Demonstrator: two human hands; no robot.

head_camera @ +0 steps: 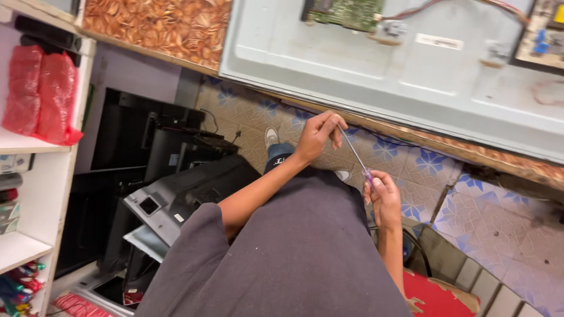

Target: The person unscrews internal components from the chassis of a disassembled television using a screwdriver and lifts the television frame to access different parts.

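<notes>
A thin screwdriver (pixel 355 154) with a metal shaft and a clear purple handle runs between my hands, in front of my grey shirt. My left hand (pixel 320 134) pinches the tip end of the shaft with closed fingers. Lower down, my right hand (pixel 383 196) is wrapped round the handle. Both hands hover over the patterned floor tiles, just below the edge of a wooden workbench (pixel 176 26). On that bench lies the grey metal back of a flat television (pixel 376 70), with a green circuit board (pixel 346 12) and wires on it.
Several black television sets and casings (pixel 158 158) are stacked on the floor at left. A white shelf unit (pixel 35 176) holds red plastic bags (pixel 44 94) and small tools. A red cushion (pixel 435 296) lies at lower right. My feet rest on the tiled floor (pixel 499 229).
</notes>
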